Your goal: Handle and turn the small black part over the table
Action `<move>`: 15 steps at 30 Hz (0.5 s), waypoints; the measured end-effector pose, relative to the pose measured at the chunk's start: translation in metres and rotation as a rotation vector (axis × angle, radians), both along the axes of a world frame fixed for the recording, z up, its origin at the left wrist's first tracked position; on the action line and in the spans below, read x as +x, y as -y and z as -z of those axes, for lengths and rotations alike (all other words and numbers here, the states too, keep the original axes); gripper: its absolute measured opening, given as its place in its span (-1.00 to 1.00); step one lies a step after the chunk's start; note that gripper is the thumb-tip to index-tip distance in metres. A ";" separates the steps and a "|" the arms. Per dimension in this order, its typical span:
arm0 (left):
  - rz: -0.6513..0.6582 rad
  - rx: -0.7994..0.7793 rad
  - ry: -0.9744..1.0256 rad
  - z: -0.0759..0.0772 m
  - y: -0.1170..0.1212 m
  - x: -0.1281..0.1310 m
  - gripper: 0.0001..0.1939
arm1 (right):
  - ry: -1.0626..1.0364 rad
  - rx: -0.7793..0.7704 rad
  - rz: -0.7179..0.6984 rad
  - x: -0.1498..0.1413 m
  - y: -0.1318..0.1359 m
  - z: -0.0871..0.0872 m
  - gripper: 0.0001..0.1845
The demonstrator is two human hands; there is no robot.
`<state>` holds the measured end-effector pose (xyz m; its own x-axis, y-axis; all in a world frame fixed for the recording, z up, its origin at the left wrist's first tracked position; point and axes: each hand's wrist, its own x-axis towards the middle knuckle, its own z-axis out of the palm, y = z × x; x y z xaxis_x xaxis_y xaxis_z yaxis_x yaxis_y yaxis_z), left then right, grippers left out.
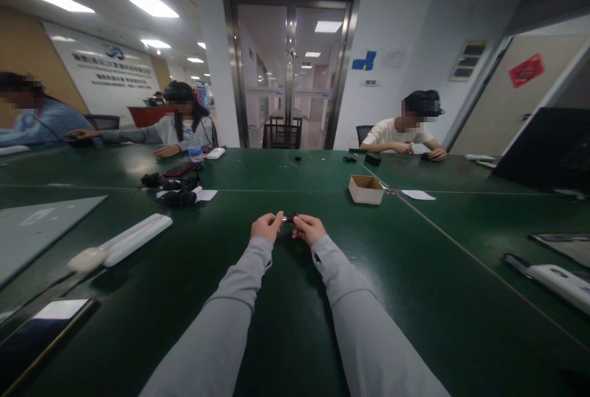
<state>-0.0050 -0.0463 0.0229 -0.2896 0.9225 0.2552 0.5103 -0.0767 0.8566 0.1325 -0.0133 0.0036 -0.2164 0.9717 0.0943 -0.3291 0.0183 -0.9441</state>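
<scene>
Above the green table (295,298), straight ahead of me, my left hand (266,227) and my right hand (311,228) meet at a small black piece with a silver end (288,219). The left thumb and fingertips pinch the silver end. At the dark end, my right hand grips with its thumb and bent fingers. The piece is too small for me to tell its kind, and fingers cover part of it.
An open cardboard box (366,191) stands to the right, with white paper (418,195) beyond it. Leftward lie black cables (179,194), a water bottle (195,150), a white power strip (138,237) and a phone (46,335). Several people sit across the table.
</scene>
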 end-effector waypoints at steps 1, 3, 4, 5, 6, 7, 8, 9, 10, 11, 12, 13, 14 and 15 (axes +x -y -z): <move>0.000 -0.008 -0.017 -0.002 0.001 0.000 -0.54 | 0.012 0.001 -0.002 0.000 0.000 0.000 -0.74; 0.007 -0.029 -0.039 -0.005 0.003 -0.001 -0.52 | 0.053 0.001 -0.011 0.000 0.001 -0.001 -0.74; 0.008 -0.038 -0.046 -0.006 0.004 -0.002 -0.51 | 0.075 0.005 -0.016 0.000 0.002 -0.002 -0.74; 0.004 -0.044 -0.053 -0.006 0.004 -0.002 -0.51 | 0.094 0.011 -0.020 0.000 0.002 -0.002 -0.74; -0.004 -0.046 -0.062 -0.006 0.004 -0.003 -0.51 | 0.106 0.019 -0.024 0.000 0.003 -0.003 -0.74; -0.017 -0.044 -0.069 -0.006 0.003 -0.003 -0.51 | 0.110 0.026 -0.025 0.000 0.003 -0.003 -0.74; -0.030 -0.041 -0.072 -0.006 0.003 -0.003 -0.51 | 0.108 0.032 -0.023 0.001 0.003 -0.004 -0.74; -0.039 -0.039 -0.068 -0.005 0.002 -0.003 -0.52 | 0.104 0.036 -0.022 0.001 0.004 -0.004 -0.74; -0.045 -0.036 -0.059 -0.004 0.001 -0.003 -0.52 | 0.099 0.037 -0.021 0.001 0.003 -0.004 -0.74; -0.047 -0.028 -0.048 -0.003 0.001 -0.003 -0.52 | 0.096 0.037 -0.019 0.001 0.003 -0.004 -0.74; -0.044 -0.018 -0.039 -0.003 0.001 -0.003 -0.51 | 0.094 0.036 -0.016 0.001 0.003 -0.003 -0.74; -0.032 -0.010 -0.032 -0.003 0.001 -0.003 -0.51 | 0.090 0.034 -0.012 0.001 0.002 -0.003 -0.75; -0.014 -0.006 -0.028 -0.002 0.001 -0.003 -0.51 | 0.083 0.030 -0.008 0.001 0.002 -0.002 -0.75; 0.004 -0.008 -0.025 -0.002 0.002 -0.002 -0.50 | 0.070 0.025 -0.005 0.001 0.001 -0.001 -0.76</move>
